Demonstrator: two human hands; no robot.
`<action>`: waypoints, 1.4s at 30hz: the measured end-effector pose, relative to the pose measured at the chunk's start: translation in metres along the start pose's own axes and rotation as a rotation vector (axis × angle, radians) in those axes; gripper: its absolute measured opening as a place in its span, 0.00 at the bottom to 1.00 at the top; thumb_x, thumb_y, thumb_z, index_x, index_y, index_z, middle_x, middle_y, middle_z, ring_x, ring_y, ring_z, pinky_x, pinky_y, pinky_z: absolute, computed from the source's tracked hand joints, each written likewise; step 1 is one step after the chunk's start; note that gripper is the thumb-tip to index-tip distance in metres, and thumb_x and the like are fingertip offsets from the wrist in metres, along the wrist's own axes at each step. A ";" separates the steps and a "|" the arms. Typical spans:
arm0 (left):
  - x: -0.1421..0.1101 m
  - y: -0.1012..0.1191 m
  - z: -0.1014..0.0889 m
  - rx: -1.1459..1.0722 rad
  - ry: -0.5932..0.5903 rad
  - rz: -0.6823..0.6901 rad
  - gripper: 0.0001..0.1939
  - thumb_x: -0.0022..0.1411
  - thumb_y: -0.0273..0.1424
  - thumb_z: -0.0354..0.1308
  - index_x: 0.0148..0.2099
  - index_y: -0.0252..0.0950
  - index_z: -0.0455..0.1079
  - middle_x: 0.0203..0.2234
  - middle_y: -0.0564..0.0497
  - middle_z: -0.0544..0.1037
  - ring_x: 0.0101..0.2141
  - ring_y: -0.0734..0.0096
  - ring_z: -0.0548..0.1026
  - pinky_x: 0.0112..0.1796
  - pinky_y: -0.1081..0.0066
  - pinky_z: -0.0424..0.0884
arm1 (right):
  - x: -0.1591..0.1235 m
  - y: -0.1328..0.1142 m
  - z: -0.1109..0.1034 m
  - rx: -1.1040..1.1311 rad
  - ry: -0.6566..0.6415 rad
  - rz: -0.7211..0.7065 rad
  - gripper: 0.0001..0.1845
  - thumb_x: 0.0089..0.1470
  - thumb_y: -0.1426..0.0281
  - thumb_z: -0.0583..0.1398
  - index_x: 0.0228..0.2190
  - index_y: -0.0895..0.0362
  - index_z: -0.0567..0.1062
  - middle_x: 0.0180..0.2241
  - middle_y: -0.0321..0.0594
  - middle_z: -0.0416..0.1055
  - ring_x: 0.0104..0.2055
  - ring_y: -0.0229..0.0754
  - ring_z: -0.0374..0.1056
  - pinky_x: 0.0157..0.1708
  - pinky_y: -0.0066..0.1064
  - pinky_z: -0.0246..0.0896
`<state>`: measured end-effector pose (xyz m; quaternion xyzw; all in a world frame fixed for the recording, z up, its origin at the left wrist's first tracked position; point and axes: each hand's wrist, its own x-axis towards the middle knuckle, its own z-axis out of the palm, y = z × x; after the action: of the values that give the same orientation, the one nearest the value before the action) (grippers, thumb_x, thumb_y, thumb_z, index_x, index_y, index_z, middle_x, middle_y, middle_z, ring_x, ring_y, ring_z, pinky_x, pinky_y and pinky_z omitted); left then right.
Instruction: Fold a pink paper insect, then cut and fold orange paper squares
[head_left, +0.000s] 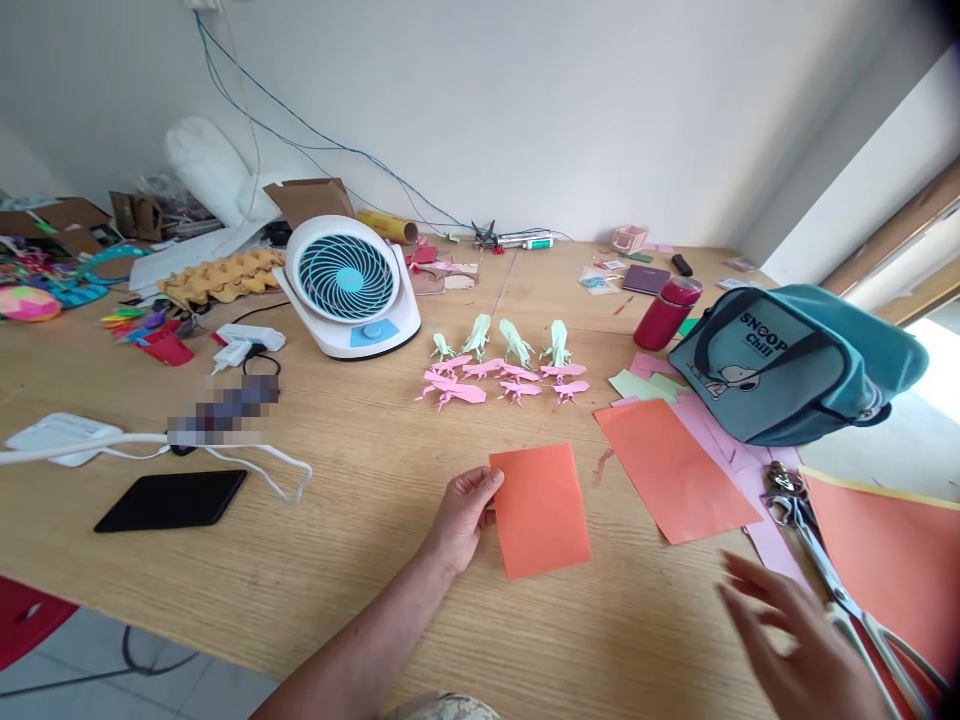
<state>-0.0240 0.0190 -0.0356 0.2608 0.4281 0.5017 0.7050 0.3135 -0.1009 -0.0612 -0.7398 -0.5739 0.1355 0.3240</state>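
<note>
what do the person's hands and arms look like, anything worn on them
The left hand and left forearm are bare: no glove, sleeve, watch or bracelet shows. The right hand is ungloved too, but blurred, so finer detail is unclear.

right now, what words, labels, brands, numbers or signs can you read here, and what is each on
"SNOOP" on the bag, upper line.
"Chill" on the bag, below it.
Too small to read: any print on the purple notebook or green-and-white tube.
No print shows on the orange sheet in the left hand.
</note>
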 end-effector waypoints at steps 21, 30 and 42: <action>0.014 -0.005 -0.004 0.191 -0.203 0.030 0.20 0.51 0.46 0.69 0.37 0.33 0.79 0.34 0.43 0.82 0.35 0.61 0.78 0.41 0.65 0.71 | 0.037 -0.132 0.108 0.925 -0.421 0.273 0.23 0.48 0.49 0.66 0.36 0.55 0.82 0.36 0.47 0.80 0.38 0.53 0.75 0.40 0.41 0.71; 0.015 -0.007 -0.006 0.240 -0.165 0.035 0.20 0.47 0.46 0.71 0.34 0.34 0.79 0.31 0.45 0.82 0.33 0.61 0.77 0.37 0.68 0.71 | 0.039 -0.118 0.112 0.925 -0.390 0.230 0.19 0.47 0.51 0.67 0.24 0.55 0.76 0.25 0.40 0.75 0.29 0.44 0.70 0.30 0.31 0.67; 0.015 -0.003 -0.008 0.334 -0.104 0.049 0.24 0.48 0.52 0.67 0.28 0.33 0.77 0.21 0.50 0.75 0.29 0.64 0.73 0.32 0.70 0.68 | 0.041 -0.117 0.112 0.900 -0.414 0.251 0.20 0.50 0.50 0.64 0.27 0.55 0.79 0.26 0.41 0.75 0.30 0.47 0.69 0.29 0.33 0.66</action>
<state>-0.0272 0.0311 -0.0473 0.4102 0.4622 0.4264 0.6606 0.1729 -0.0110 -0.0643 -0.5479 -0.4174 0.5508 0.4713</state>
